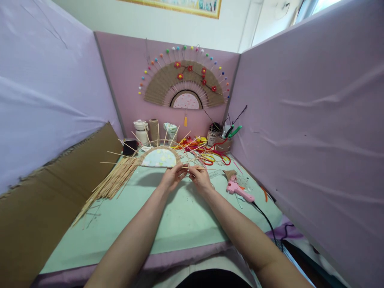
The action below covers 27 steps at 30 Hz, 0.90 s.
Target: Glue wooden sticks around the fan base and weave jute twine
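Observation:
A half-round fan base [159, 157], pale blue-green with a floral print and a twine-coloured curved rim, is held up over the table. Thin wooden sticks [158, 135] spread out from its curved edge like rays. My left hand [173, 178] is closed on the base's lower right corner. Beside it, my right hand [199, 178] is closed, pinching near the lowest right-hand stick [207, 168]. The fingertips of both hands nearly meet there. Whether twine is also between the right fingers is too small to tell.
Loose sticks [112, 180] lie in a bundle at left, by a cardboard panel [60, 192]. A pink glue gun [240, 190] with a black cord rests at right. Behind are a white bottle [141, 132], coloured cords [214, 154] and a tool holder [223, 145]. A finished fan [159, 86] hangs on the pink wall.

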Each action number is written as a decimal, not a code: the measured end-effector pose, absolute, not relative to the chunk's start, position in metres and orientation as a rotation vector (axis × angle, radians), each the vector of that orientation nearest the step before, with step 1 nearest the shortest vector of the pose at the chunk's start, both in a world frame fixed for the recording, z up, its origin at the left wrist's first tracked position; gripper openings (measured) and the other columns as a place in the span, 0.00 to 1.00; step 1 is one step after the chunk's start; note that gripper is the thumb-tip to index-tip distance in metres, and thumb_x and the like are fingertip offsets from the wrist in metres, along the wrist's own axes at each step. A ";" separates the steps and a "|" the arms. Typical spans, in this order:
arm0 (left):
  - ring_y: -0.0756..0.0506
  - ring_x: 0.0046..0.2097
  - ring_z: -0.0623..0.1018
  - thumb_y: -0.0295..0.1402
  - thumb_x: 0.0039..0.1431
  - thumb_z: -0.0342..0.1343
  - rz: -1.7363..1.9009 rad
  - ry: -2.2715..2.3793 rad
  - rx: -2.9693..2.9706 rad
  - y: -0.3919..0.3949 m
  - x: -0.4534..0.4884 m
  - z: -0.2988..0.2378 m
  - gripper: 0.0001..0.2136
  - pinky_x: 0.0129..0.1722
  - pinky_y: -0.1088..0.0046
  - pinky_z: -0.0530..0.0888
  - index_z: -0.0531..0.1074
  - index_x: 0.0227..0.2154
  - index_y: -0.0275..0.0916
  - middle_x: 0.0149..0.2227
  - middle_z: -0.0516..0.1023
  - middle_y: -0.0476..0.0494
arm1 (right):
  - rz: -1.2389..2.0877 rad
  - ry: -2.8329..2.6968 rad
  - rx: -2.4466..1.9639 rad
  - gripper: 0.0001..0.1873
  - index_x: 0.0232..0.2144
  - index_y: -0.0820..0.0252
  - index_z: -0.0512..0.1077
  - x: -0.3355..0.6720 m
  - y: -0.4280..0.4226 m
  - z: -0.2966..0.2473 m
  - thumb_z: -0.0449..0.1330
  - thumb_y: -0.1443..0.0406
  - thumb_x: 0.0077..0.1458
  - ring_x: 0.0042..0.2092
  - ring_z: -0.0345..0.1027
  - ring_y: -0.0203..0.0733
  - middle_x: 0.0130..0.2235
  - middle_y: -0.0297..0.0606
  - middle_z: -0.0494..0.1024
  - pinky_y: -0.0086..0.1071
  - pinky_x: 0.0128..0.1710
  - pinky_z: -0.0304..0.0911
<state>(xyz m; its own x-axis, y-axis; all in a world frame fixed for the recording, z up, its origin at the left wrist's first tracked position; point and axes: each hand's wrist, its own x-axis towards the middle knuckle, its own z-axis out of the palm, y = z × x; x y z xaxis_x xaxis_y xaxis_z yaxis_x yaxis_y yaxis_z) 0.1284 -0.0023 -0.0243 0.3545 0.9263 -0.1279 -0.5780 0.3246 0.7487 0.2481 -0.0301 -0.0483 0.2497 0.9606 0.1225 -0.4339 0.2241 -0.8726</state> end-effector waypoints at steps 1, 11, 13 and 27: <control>0.48 0.33 0.79 0.24 0.52 0.59 1.071 0.615 0.669 -0.003 0.129 -0.023 0.02 0.37 0.73 0.75 0.74 0.30 0.34 0.31 0.80 0.42 | 1.103 -0.807 -0.835 0.13 0.21 0.59 0.68 0.248 -0.030 -0.049 0.67 0.60 0.38 0.23 0.56 0.31 0.19 0.27 0.65 0.28 0.25 0.52; 0.47 0.35 0.81 0.24 0.56 0.56 1.072 0.547 0.715 -0.005 0.116 -0.013 0.17 0.40 0.71 0.76 0.69 0.49 0.35 0.32 0.81 0.43 | 0.929 -1.159 -0.976 0.11 0.23 0.61 0.74 0.252 -0.039 -0.042 0.63 0.58 0.46 0.24 0.59 0.34 0.21 0.32 0.69 0.29 0.27 0.56; 0.46 0.36 0.82 0.24 0.57 0.54 1.062 0.527 0.746 -0.005 0.110 -0.011 0.20 0.42 0.69 0.76 0.67 0.53 0.36 0.33 0.81 0.42 | 0.911 -1.210 -1.003 0.10 0.25 0.61 0.75 0.256 -0.038 -0.042 0.63 0.58 0.45 0.25 0.61 0.35 0.22 0.32 0.71 0.30 0.28 0.59; 0.46 0.37 0.82 0.23 0.60 0.51 0.740 0.460 0.907 -0.011 0.089 -0.003 0.15 0.38 0.75 0.78 0.72 0.49 0.31 0.36 0.81 0.37 | 0.721 -1.601 -0.991 0.37 0.60 0.49 0.60 0.277 -0.036 -0.038 0.64 0.56 0.50 0.64 0.52 0.48 0.63 0.38 0.61 0.43 0.63 0.47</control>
<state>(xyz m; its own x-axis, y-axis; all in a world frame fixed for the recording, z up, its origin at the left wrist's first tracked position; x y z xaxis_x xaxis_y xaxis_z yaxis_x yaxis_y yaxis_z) 0.0894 -0.0105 -0.0026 0.6678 0.7423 -0.0545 -0.3772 0.4007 0.8349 0.2772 -0.0358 -0.0377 -0.0854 0.8810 0.4653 0.2358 0.4716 -0.8497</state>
